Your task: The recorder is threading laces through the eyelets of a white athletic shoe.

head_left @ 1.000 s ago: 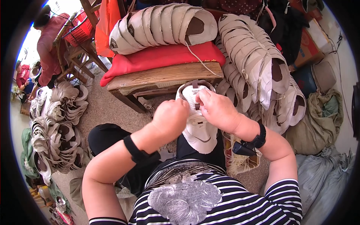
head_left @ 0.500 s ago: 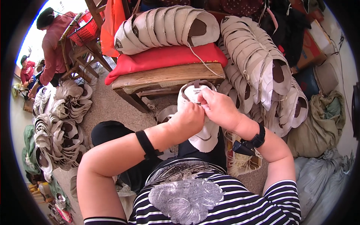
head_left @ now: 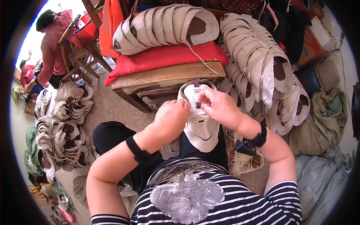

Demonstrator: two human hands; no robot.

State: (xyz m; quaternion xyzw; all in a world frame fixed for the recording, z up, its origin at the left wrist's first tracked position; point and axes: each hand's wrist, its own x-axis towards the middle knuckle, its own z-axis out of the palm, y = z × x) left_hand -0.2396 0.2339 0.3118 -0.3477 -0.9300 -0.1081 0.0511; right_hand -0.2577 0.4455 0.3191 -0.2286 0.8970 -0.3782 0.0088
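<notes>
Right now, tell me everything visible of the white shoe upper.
The white shoe upper looks like textile, with a brownish collar edge, a small dark-brown tab and a thin grey curved line near the toe. It lies toe toward the person, over a dark trouser leg, near the wooden bench. The right hand overlaps its right side, the left hand its left edge; exact finger contact is unclear.

Striped black-and-white shirt [head_left: 243, 200], silvery flower print [head_left: 185, 197], black trousers [head_left: 111, 135], black wrist straps [head_left: 137, 149]

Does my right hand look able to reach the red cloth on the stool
Probably yes: your right hand is close to the stool, and the near edge of the red cloth lies uncovered despite stacked shoe uppers.
</notes>
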